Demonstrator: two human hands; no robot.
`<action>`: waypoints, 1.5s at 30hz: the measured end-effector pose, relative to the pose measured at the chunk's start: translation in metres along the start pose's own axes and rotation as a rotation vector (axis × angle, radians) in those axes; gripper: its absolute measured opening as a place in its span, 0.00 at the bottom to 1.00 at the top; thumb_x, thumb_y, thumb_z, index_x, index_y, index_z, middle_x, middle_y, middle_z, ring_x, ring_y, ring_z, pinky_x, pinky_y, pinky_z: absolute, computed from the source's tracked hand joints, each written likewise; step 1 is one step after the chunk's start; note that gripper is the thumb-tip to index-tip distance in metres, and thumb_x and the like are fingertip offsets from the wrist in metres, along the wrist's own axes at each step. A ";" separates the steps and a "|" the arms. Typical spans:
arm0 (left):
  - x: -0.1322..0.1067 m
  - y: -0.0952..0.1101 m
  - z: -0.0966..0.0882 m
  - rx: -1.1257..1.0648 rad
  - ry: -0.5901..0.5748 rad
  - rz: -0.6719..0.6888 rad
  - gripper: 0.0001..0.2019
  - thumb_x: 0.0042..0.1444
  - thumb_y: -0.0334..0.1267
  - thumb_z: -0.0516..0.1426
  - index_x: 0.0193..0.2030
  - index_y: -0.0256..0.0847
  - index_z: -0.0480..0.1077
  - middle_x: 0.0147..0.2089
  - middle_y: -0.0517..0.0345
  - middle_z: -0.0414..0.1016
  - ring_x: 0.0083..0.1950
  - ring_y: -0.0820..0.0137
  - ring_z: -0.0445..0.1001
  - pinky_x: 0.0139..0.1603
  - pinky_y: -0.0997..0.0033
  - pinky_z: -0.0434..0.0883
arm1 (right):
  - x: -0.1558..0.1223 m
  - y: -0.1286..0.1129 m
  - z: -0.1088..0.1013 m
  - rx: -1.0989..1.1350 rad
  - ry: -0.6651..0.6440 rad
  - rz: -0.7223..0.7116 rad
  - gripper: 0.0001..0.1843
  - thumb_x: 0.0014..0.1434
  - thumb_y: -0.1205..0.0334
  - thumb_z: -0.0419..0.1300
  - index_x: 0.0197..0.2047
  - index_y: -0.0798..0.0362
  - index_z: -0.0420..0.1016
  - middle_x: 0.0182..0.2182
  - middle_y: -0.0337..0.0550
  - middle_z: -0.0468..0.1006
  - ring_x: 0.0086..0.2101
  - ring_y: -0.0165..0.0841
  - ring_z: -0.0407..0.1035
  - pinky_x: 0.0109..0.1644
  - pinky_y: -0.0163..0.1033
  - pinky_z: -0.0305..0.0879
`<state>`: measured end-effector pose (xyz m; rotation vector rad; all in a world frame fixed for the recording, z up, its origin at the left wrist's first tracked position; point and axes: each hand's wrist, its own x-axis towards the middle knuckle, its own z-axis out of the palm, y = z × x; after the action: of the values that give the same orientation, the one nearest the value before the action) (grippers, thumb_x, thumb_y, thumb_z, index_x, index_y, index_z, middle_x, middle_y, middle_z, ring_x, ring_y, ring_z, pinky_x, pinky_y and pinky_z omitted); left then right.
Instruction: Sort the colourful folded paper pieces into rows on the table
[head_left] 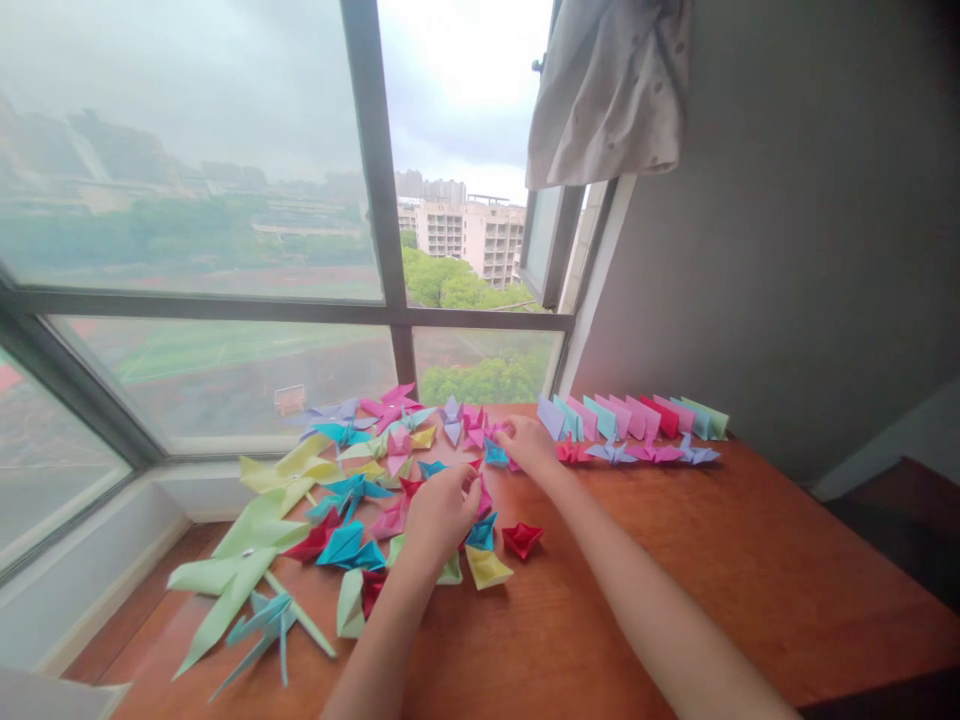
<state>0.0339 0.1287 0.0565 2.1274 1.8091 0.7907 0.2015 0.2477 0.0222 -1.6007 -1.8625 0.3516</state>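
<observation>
My right hand [529, 445] reaches to the back of the table, its fingertips pinched on a pink paper crane [495, 431]. Beside that hand are a blue folded paper piece [496, 453] and a purple paper crane [452, 420]. Nearer to me, my left hand [446, 505] hovers over the pile with its thumb and fingers closed together. A pink folded paper [485, 496] shows just past its fingertips; whether the fingers hold anything is hidden. Close by lie a yellow paper boat [487, 567], a red paper boat [523, 540] and a blue paper boat [481, 531].
Folded cards [637, 417] stand in a row at the back right, with a red crane [572, 450] and other cranes lined before them. A green pinwheel [244, 555], yellow pinwheel [289, 470] and light-blue crane [264, 630] lie left. Windows border the wooden table [675, 590].
</observation>
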 end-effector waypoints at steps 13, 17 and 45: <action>-0.002 0.005 0.001 -0.097 0.028 -0.015 0.07 0.60 0.38 0.54 0.36 0.43 0.73 0.37 0.55 0.79 0.38 0.65 0.75 0.35 0.72 0.62 | -0.016 -0.011 -0.019 0.042 0.232 -0.058 0.13 0.61 0.60 0.53 0.37 0.52 0.78 0.35 0.44 0.81 0.35 0.34 0.73 0.40 0.37 0.66; 0.001 0.003 -0.001 -0.274 0.096 -0.078 0.11 0.62 0.44 0.53 0.43 0.42 0.73 0.41 0.53 0.79 0.41 0.63 0.75 0.40 0.69 0.65 | -0.048 -0.018 -0.034 0.205 0.341 -0.209 0.12 0.61 0.58 0.55 0.35 0.53 0.77 0.32 0.43 0.80 0.30 0.32 0.71 0.35 0.36 0.65; -0.004 0.018 0.021 -0.915 -0.387 0.007 0.20 0.58 0.54 0.56 0.30 0.37 0.71 0.25 0.61 0.69 0.26 0.73 0.66 0.27 0.76 0.61 | -0.116 -0.004 -0.068 1.026 -0.023 0.254 0.20 0.52 0.44 0.65 0.34 0.55 0.76 0.24 0.37 0.73 0.24 0.27 0.62 0.26 0.32 0.59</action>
<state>0.0605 0.1246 0.0475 1.5213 0.9534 0.8910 0.2462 0.1222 0.0409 -1.0693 -1.1277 1.2035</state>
